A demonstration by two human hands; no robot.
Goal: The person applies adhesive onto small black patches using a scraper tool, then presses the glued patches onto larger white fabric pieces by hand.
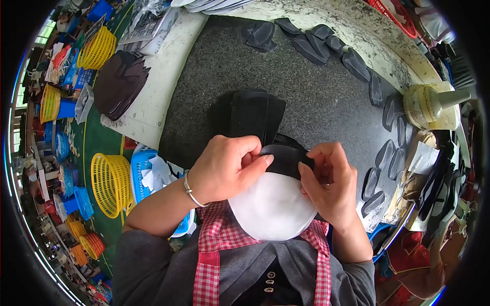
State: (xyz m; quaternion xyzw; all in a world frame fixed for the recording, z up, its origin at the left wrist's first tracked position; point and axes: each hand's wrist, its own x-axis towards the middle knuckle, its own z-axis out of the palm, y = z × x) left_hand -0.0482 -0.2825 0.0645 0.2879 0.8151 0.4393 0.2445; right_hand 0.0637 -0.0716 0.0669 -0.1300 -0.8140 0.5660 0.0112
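Note:
My left hand [227, 166] pinches the left end of a curved black piece [285, 159] between thumb and fingers. At its other end, my right hand [329, 178] grips the same piece, thumb on top. A rounded white sheet [273, 209] spreads below the black piece, in front of my apron; whether the two are joined I cannot tell. Just beyond my hands, a stack of flat black pieces [255, 115] lies on the dark work surface [204, 97]. Part of another black piece shows behind the one I hold.
Small black curved pieces [356, 65] line the far and right edges. A container with a pale nozzle [429, 104] stands at the right. Dark cut sheets [121, 84] are piled at the left. Yellow baskets [111, 183] and a blue basket [143, 166] stand lower left.

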